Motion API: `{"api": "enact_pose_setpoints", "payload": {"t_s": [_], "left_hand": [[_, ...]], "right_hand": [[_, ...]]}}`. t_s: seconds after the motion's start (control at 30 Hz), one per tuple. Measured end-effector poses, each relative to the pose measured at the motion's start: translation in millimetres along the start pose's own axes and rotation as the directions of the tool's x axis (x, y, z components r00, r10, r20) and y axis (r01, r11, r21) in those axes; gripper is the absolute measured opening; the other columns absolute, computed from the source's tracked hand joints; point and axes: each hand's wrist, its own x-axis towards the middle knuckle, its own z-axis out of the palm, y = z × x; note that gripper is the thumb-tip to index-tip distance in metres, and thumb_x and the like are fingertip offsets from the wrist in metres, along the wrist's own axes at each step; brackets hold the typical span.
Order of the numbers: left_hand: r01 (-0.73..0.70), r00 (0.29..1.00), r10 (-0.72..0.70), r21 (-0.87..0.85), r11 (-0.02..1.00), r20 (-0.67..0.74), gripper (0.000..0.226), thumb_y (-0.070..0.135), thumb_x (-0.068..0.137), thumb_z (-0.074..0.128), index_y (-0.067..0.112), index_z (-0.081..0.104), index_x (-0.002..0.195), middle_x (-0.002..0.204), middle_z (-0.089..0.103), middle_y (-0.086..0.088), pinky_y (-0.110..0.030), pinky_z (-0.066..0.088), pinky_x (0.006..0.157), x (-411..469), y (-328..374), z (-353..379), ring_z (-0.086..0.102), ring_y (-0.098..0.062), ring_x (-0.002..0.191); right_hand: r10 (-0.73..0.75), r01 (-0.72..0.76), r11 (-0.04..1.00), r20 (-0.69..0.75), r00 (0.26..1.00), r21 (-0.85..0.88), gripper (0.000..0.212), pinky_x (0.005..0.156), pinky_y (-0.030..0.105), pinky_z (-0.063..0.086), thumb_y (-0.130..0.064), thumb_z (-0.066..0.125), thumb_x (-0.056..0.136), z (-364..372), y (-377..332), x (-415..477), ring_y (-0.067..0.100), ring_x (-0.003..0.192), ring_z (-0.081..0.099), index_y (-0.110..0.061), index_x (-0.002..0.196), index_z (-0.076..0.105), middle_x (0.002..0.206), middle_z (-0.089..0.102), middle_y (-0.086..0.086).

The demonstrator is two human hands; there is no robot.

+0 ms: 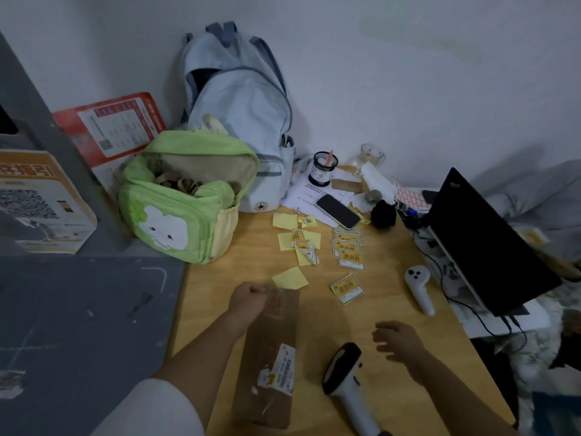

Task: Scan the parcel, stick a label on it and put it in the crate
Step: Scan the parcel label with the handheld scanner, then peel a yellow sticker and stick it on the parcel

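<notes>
A long brown cardboard parcel (267, 357) lies on the wooden table (393, 316), with a white shipping label near its close end. My left hand (248, 298) is closed on the parcel's far end. My right hand (397, 339) hovers open and empty above the table, just right of a black and white barcode scanner (345, 382) lying at the near edge. A single yellow sticker label (347, 288) lies beyond the parcel. A stack of the same labels (348, 248) sits farther back. No crate is in view.
Peeled yellow backing papers (297, 240) are scattered mid-table. A green backpack (185, 196) and a pale blue backpack (242, 121) stand at the back left. A phone (338, 211), a pen cup (323, 168), a white controller (418, 286) and an open black laptop (484, 243) fill the right side.
</notes>
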Motion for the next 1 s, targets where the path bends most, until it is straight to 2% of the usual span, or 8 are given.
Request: {"api": "enact_pose_setpoints", "payload": {"t_s": [0.07,0.13,0.23,0.3,0.47,0.73,0.87,1.0], "left_hand": [[0.001,0.998,-0.001,0.01,1.0,0.07,0.013,0.005,0.084,0.056,0.009,0.06,0.096,0.092,0.062,-0.013,-0.022,0.046,0.04,1.2,12.3,12.5,0.06,-0.019,0.069],[0.001,0.991,-0.005,0.034,0.999,0.134,0.018,0.005,0.086,0.056,0.003,0.058,0.103,0.089,0.061,-0.014,-0.018,0.046,0.036,5.3,16.9,20.2,0.059,-0.018,0.064],[0.007,0.989,-0.02,0.089,0.996,0.147,0.007,0.002,0.086,0.054,0.006,0.059,0.088,0.082,0.06,-0.013,-0.035,0.06,0.056,15.8,12.4,20.9,0.059,-0.022,0.066],[0.028,0.994,-0.041,0.127,0.992,0.1,0.008,0.003,0.084,0.056,0.009,0.059,0.084,0.082,0.062,-0.013,-0.039,0.058,0.07,25.0,7.5,19.4,0.059,-0.023,0.069],[0.06,0.998,-0.063,0.093,0.994,0.023,0.008,0.005,0.083,0.061,0.012,0.058,0.083,0.077,0.061,-0.007,-0.024,0.04,0.049,37.9,2.4,13.8,0.055,-0.016,0.059],[0.086,0.996,-0.083,0.067,0.994,-0.036,0.008,0.004,0.08,0.063,0.01,0.058,0.08,0.07,0.058,-0.008,-0.025,0.041,0.048,53.6,8.4,4.1,0.053,-0.018,0.055],[0.081,0.995,-0.078,0.051,0.995,-0.059,0.007,0.002,0.08,0.062,0.007,0.06,0.085,0.067,0.058,-0.008,-0.022,0.042,0.044,57.3,6.6,5.2,0.052,-0.017,0.053],[0.112,0.993,-0.111,0.003,0.994,-0.048,0.008,0.003,0.081,0.061,0.011,0.059,0.08,0.069,0.058,-0.007,-0.028,0.042,0.057,57.4,5.9,3.7,0.053,-0.017,0.057]], "right_hand": [[-0.009,0.008,1.0,0.043,0.999,0.011,0.022,0.065,0.03,0.044,-0.011,0.056,0.089,-5.0,-16.0,7.3,0.026,0.08,0.06,-0.007,0.111,0.06,0.1,0.067,0.015],[-0.018,0.018,1.0,0.059,0.998,0.012,0.022,0.062,0.029,0.043,-0.011,0.055,0.09,-8.5,-25.6,18.9,0.026,0.077,0.059,-0.006,0.111,0.06,0.097,0.065,0.015],[-0.023,0.023,1.0,0.053,0.998,0.001,0.024,0.06,0.028,0.041,-0.011,0.056,0.09,-11.0,-35.9,36.5,0.026,0.075,0.058,-0.004,0.113,0.06,0.103,0.067,0.02],[-0.026,0.026,1.0,0.045,0.999,0.001,0.024,0.06,0.028,0.04,-0.011,0.058,0.089,-9.8,-39.7,51.1,0.026,0.075,0.057,-0.004,0.111,0.06,0.11,0.067,0.023],[-0.059,0.058,0.997,-0.026,0.998,-0.057,0.033,0.064,0.032,0.046,-0.01,0.066,0.081,13.6,-39.8,83.5,0.025,0.077,0.059,0.0,0.113,0.063,0.098,0.067,0.018],[-0.196,0.166,0.972,-0.185,0.963,-0.165,0.051,0.082,0.041,0.053,-0.032,0.08,0.07,36.9,-55.6,120.4,0.025,0.089,0.062,-0.003,0.109,0.066,0.099,0.067,0.012],[-0.184,0.125,0.959,-0.221,0.958,-0.255,0.058,0.078,0.036,0.05,-0.034,0.08,0.067,45.3,-55.3,134.5,0.026,0.091,0.061,-0.005,0.114,0.061,0.112,0.065,0.014],[-0.15,0.029,0.893,-0.236,0.96,-0.45,0.074,0.086,0.041,0.051,-0.038,0.085,0.059,55.9,-49.9,140.7,0.033,0.108,0.057,-0.009,0.121,0.055,0.119,0.054,0.014]]}}
